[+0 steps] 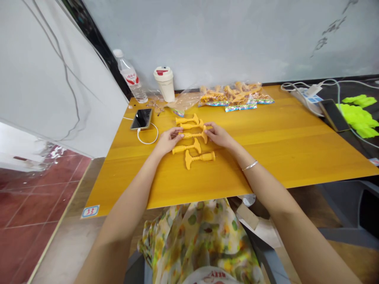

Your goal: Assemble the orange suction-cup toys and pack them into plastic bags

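Observation:
Several yellow plastic T-shaped toy pieces point(193, 146) lie in a row on the orange wooden table point(266, 157). My left hand point(167, 140) pinches the left end of the middle piece point(194, 135). My right hand point(218, 135) grips its right end, fingers curled. The nearest piece point(199, 158) lies loose in front of both hands. Two more pieces point(189, 121) lie just beyond my fingers.
Clear bags of more yellow pieces point(233, 94) lie at the back. A water bottle point(130, 77), a white cup point(165, 83) and a charging phone point(142, 118) stand back left. A power strip point(308, 98), another phone point(334, 115) and green pieces point(359, 114) sit right.

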The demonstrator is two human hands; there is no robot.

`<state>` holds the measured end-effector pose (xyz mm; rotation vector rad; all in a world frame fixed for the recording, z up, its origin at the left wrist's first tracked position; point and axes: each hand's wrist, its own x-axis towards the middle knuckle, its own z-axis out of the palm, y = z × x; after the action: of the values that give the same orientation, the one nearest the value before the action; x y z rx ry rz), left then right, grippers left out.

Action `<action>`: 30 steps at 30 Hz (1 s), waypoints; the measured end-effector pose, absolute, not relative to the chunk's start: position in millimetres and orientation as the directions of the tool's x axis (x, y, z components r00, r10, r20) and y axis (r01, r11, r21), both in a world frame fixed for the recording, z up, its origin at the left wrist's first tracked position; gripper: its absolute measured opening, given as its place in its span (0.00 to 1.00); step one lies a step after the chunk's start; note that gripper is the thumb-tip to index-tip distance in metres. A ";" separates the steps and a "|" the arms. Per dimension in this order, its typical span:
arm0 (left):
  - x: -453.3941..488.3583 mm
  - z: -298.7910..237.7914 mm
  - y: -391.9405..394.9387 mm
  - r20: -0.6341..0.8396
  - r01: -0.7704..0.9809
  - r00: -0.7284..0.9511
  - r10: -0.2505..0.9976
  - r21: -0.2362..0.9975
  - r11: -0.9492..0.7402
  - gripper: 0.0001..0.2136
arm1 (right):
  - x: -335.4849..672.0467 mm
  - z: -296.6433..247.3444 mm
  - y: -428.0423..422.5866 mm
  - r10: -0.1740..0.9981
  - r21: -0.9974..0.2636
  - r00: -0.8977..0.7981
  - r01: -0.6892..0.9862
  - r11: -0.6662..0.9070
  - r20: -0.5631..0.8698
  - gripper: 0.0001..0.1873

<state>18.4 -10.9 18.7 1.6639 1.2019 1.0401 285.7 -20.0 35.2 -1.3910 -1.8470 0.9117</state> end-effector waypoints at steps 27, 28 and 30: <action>29.7 54.6 -40.1 0.139 0.607 0.594 0.792 0.569 -0.555 0.08 | 289.3 23.4 -13.2 0.974 -0.810 -0.169 0.544 0.221 0.152 0.20; 31.8 52.6 -39.8 0.156 0.605 0.590 0.792 0.564 -0.562 0.08 | 288.5 22.5 -12.9 0.975 -0.822 -0.171 0.528 0.214 0.144 0.20; 36.4 48.5 -39.4 0.199 0.598 0.577 0.792 0.558 -0.575 0.07 | 286.8 20.6 -12.1 0.972 -0.858 -0.194 0.470 0.209 0.130 0.20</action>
<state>36.4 -39.4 48.5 2.3767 1.1172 0.6072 286.8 -12.1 20.6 -1.3486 -1.7771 0.9010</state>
